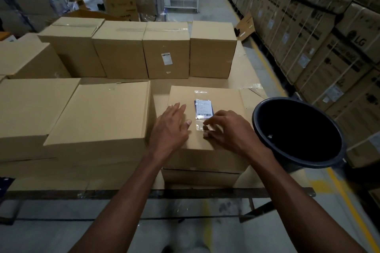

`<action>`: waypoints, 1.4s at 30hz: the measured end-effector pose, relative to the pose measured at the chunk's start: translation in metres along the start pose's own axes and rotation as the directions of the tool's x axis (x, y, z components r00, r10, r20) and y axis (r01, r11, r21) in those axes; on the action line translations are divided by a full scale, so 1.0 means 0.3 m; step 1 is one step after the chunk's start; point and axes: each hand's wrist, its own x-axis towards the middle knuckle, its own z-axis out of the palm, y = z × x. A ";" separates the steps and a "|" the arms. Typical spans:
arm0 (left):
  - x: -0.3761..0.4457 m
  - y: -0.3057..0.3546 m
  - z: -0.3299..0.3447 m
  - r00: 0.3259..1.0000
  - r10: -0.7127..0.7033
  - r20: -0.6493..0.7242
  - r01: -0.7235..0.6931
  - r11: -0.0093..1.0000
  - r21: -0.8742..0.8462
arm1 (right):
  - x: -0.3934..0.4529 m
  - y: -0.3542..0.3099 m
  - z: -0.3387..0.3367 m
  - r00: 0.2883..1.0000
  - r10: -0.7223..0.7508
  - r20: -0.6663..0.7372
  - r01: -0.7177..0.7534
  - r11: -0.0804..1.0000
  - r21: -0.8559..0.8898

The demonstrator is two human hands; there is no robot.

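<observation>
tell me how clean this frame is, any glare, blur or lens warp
Head view: wide-angle warp tilts and bows the stacked cartons on the right; the light is soft and even, with no hard shadows on the box tops; the clear tape over the label glints slightly; the label's print is too small to read; the bucket interior is plain black; the floor under the table looks soft.

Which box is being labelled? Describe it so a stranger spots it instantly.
On the box-covered table, go to the front right corner beside the black bucket. The box there has both hands on its top, left hand flat, right hand at the clear tape. Unlike its neighbours, it bears a barcode label on top.
</observation>
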 end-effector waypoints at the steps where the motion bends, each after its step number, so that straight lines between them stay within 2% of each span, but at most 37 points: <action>1: 0.005 0.005 0.003 1.000 0.001 0.011 -0.001 1.000 0.018 | 0.010 0.000 0.003 1.000 -0.009 0.001 0.009 1.000 -0.017; 6: 0.011 -0.005 0.025 0.998 -0.022 0.064 0.017 0.996 0.082 | 0.029 0.018 0.013 0.999 -0.046 -0.003 0.046 0.999 -0.029; 19: 0.006 -0.011 0.040 0.999 -0.026 0.042 0.021 0.993 0.115 | 0.062 0.014 0.015 0.984 -0.176 -0.007 0.174 0.976 -0.132; 26: 0.003 -0.004 0.038 0.999 -0.032 0.041 0.027 0.993 0.118 | 0.111 0.029 -0.013 0.990 -0.140 -0.001 0.139 0.984 -0.115; 30: 0.000 -0.002 0.037 0.998 -0.035 0.044 0.029 0.993 0.117 | 0.173 0.027 -0.067 0.994 -0.087 -0.073 0.079 0.991 -0.107; 35: -0.001 -0.003 0.037 0.998 -0.029 0.049 0.023 0.992 0.121 | 0.320 0.055 -0.155 0.974 -0.008 -0.228 -0.006 0.998 -0.059; 42: -0.003 0.002 0.036 0.998 -0.032 0.048 0.025 0.991 0.128 | 0.498 0.081 -0.226 0.973 0.000 -0.230 -0.024 0.994 -0.104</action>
